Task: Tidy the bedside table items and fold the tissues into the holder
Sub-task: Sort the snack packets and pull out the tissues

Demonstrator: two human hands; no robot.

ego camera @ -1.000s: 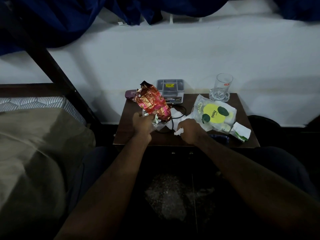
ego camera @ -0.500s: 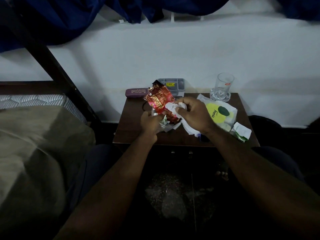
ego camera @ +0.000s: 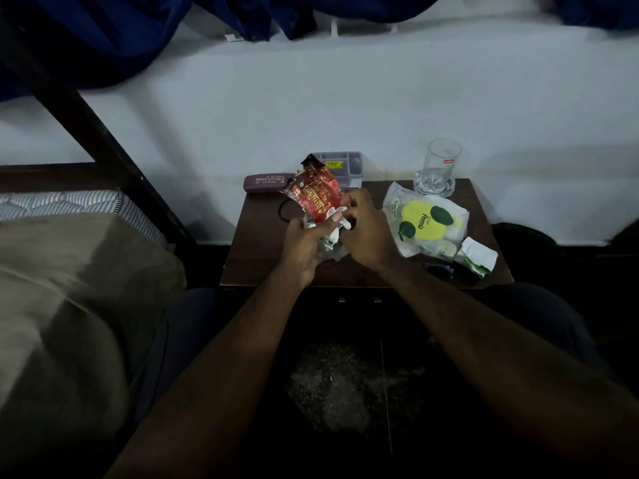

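Over the middle of the brown bedside table [ego camera: 262, 257] my left hand [ego camera: 302, 247] grips the lower end of a red snack wrapper [ego camera: 316, 197], held upright. Pressed against it, my right hand [ego camera: 366, 233] pinches a crumpled white tissue [ego camera: 333, 233] between the two hands. More crumpled clear and white material hangs under the hands. To the right a clear tissue pack with a yellow label [ego camera: 427, 223] lies flat. A small white and green packet [ego camera: 479, 255] rests at the front right corner.
A purple spectacle case [ego camera: 268, 183] and a grey compartment box [ego camera: 342, 165] stand at the table's back edge, a drinking glass [ego camera: 439, 171] at the back right. A black cord loop [ego camera: 285, 210] lies left of the hands. A bed [ego camera: 69, 288] is close on the left.
My right hand left the tissue pack, carried a white tissue left and up, and closed in against my left hand. The red wrapper rose and turned more upright.
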